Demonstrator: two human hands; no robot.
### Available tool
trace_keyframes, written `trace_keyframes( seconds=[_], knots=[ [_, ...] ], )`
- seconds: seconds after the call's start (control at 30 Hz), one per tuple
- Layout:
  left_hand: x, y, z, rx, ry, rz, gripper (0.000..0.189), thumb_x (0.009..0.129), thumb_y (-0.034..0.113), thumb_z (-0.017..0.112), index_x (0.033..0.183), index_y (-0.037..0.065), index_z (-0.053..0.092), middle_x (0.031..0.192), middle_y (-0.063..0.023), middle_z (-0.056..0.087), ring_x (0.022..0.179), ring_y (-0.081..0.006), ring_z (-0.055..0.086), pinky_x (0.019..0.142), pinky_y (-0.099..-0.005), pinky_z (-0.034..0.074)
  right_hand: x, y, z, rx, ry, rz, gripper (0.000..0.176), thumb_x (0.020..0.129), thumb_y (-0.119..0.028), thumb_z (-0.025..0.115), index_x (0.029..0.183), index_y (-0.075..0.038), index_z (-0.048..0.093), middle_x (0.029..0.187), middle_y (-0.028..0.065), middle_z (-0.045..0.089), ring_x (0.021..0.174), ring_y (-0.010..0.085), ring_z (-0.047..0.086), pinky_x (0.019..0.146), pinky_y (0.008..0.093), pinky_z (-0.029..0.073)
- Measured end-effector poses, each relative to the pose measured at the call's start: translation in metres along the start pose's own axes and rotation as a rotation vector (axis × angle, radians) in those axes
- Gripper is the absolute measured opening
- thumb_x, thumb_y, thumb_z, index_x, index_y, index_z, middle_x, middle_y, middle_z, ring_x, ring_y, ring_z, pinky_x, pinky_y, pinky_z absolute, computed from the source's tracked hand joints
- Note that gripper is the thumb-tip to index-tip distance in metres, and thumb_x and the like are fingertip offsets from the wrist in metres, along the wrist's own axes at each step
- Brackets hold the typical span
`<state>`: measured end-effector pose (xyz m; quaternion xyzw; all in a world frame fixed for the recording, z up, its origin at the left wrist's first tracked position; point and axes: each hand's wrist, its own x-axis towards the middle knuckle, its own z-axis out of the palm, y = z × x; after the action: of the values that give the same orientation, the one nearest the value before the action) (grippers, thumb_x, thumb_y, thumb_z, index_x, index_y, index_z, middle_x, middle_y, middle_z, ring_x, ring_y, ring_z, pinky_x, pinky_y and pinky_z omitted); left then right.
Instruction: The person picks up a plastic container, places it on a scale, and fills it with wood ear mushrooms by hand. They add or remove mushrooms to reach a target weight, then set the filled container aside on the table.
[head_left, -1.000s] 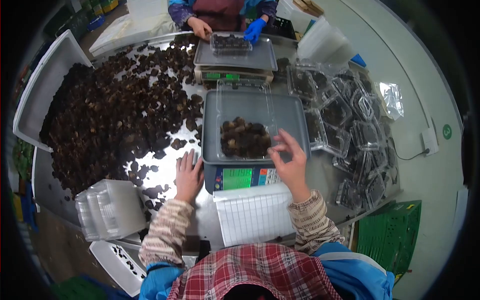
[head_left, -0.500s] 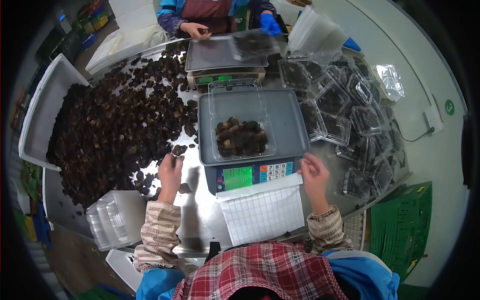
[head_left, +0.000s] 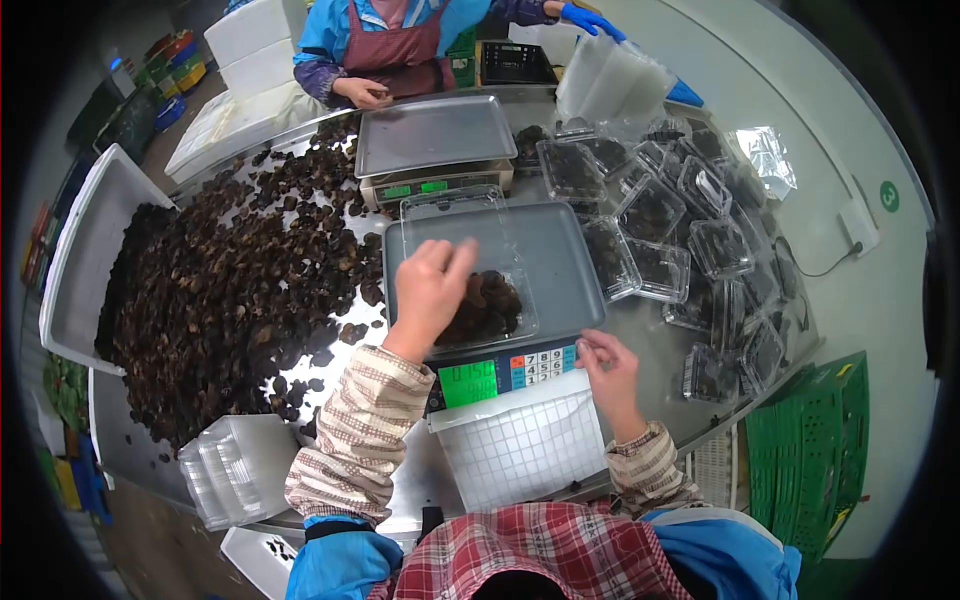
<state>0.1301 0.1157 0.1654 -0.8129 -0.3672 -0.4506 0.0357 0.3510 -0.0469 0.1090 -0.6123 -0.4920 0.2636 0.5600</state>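
My left hand [head_left: 430, 292] is over the open clear plastic clamshell box [head_left: 528, 300], its fingers bent together. Whatever they hold, if anything, is hidden. Dark brown, mushroom-like pieces [head_left: 492, 308] lie in the box, partly behind the hand. The box sits on the grey tray [head_left: 560, 250] of a digital scale [head_left: 545, 365] with a lit green display. Beside the keypad's right end is my right hand [head_left: 610, 380], fingers curled in, with nothing visible in them. A white grid-patterned sheet [head_left: 525, 445] hangs from the scale's front.
A large heap of the brown pieces [head_left: 230, 310] spreads leftward from a tipped white bin [head_left: 75, 270]. Filled clamshells [head_left: 655, 205] pile up at right. Nested empty boxes [head_left: 240, 470] stand front left. Across the table, a co-worker [head_left: 375, 50] is behind a second scale [head_left: 435, 140].
My left hand has moved from the heap's edge up and right over the box. The co-worker's blurred box has left the second scale, and their gloved hand is now at the stacked plastic.
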Motion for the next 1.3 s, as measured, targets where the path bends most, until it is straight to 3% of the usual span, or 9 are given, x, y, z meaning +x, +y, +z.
trace_keyframes(
  seconds=[0.03, 0.13, 0.2, 0.47, 0.77, 0.97, 1.13, 1.2, 1.3],
  knots=[
    [0.001, 0.001, 0.003, -0.391, 0.027, -0.544, 0.037, 0.088, 0.032, 0.059, 0.064, 0.003, 0.06, 0.055, -0.0065, 0.053, 0.043, -0.0194, 0.046, 0.045, -0.0286, 0.038, 0.0, 0.002, -0.001, 0.015, 0.005, 0.024, 0.018, 0.084, 0.0, 0.062, 0.1, 0.006, 0.061, 0.086, 0.0118, 0.066, 0.067, 0.0122, 0.064, 0.062, 0.022, 0.051],
    [0.008, -0.002, -0.006, -0.768, 0.135, -0.923, 0.044, 0.092, 0.034, 0.053, 0.062, 0.002, 0.059, 0.052, -0.0018, 0.051, 0.045, -0.0096, 0.044, 0.044, -0.0236, 0.032, 0.002, 0.004, 0.005, 0.048, 0.02, 0.027, 0.015, 0.082, 0.001, 0.063, 0.097, 0.005, 0.062, 0.083, 0.0086, 0.064, 0.066, 0.0108, 0.062, 0.058, 0.0225, 0.052],
    [0.009, -0.008, -0.022, -0.872, 0.209, -0.982, 0.046, 0.094, 0.039, 0.051, 0.064, 0.005, 0.059, 0.053, 0.0021, 0.048, 0.043, -0.0036, 0.039, 0.04, -0.0183, 0.028, 0.006, -0.004, 0.007, 0.023, 0.003, 0.001, 0.016, 0.083, 0.001, 0.063, 0.098, 0.005, 0.062, 0.083, 0.0087, 0.064, 0.065, 0.0109, 0.062, 0.058, 0.0224, 0.052],
    [-0.078, -0.045, -0.095, -1.045, 0.44, -1.433, 0.039, 0.092, 0.041, 0.051, 0.074, 0.007, 0.054, 0.057, -0.0009, 0.046, 0.04, -0.0087, 0.037, 0.037, -0.0219, 0.03, 0.059, -0.021, -0.003, 0.101, 0.013, 0.068, 0.021, 0.086, -0.002, 0.06, 0.105, 0.005, 0.058, 0.084, 0.0094, 0.064, 0.064, 0.0108, 0.062, 0.059, 0.0215, 0.05],
    [-0.154, -0.063, -0.116, -1.017, 0.617, -1.537, 0.037, 0.091, 0.039, 0.053, 0.075, 0.006, 0.054, 0.06, 0.0002, 0.047, 0.044, -0.0083, 0.039, 0.04, -0.022, 0.029, 0.133, -0.046, 0.033, 0.179, -0.172, 0.236, 0.029, 0.088, -0.018, 0.061, 0.107, 0.003, 0.058, 0.086, 0.0097, 0.065, 0.062, 0.011, 0.062, 0.054, 0.0208, 0.048],
    [-0.11, -0.053, -0.103, -1.027, 0.723, -1.438, 0.037, 0.092, 0.036, 0.053, 0.072, 0.005, 0.056, 0.054, 0.0018, 0.045, 0.041, -0.0061, 0.036, 0.037, -0.0204, 0.027, 0.163, -0.038, 0.07, 0.198, -0.192, 0.265, 0.034, 0.086, -0.022, 0.063, 0.107, 0.004, 0.057, 0.086, 0.008, 0.064, 0.065, 0.0104, 0.061, 0.052, 0.02, 0.047],
    [-0.025, -0.003, -0.042, -0.966, 0.482, -1.2, 0.037, 0.094, 0.033, 0.052, 0.075, 0.002, 0.061, 0.063, -0.0006, 0.056, 0.055, -0.007, 0.049, 0.052, -0.02, 0.039, 0.186, -0.014, 0.096, 0.133, -0.087, 0.159, 0.041, 0.084, -0.028, 0.065, 0.106, 0.006, 0.058, 0.089, 0.0101, 0.065, 0.068, 0.0124, 0.062, 0.052, 0.0216, 0.046],
    [-0.022, -0.002, -0.02, -1.005, 0.36, -1.137, 0.04, 0.094, 0.037, 0.05, 0.084, 0.001, 0.062, 0.071, -0.005, 0.062, 0.065, -0.0123, 0.058, 0.062, -0.0253, 0.045, 0.201, 0.007, 0.105, -0.208, -0.02, 0.072, 0.05, 0.082, -0.037, 0.066, 0.107, 0.006, 0.057, 0.088, 0.0113, 0.065, 0.069, 0.0137, 0.061, 0.053, 0.0236, 0.046],
    [-0.027, -0.002, -0.013, -0.94, 0.33, -1.126, 0.042, 0.094, 0.038, 0.047, 0.089, -0.001, 0.063, 0.08, -0.0078, 0.065, 0.073, -0.0142, 0.06, 0.069, -0.0279, 0.046, 0.214, 0.007, 0.117, -0.055, -0.131, 0.333, 0.054, 0.083, -0.043, 0.063, 0.106, 0.005, 0.058, 0.085, 0.0121, 0.065, 0.07, 0.0157, 0.061, 0.058, 0.0289, 0.047]
  ],
)
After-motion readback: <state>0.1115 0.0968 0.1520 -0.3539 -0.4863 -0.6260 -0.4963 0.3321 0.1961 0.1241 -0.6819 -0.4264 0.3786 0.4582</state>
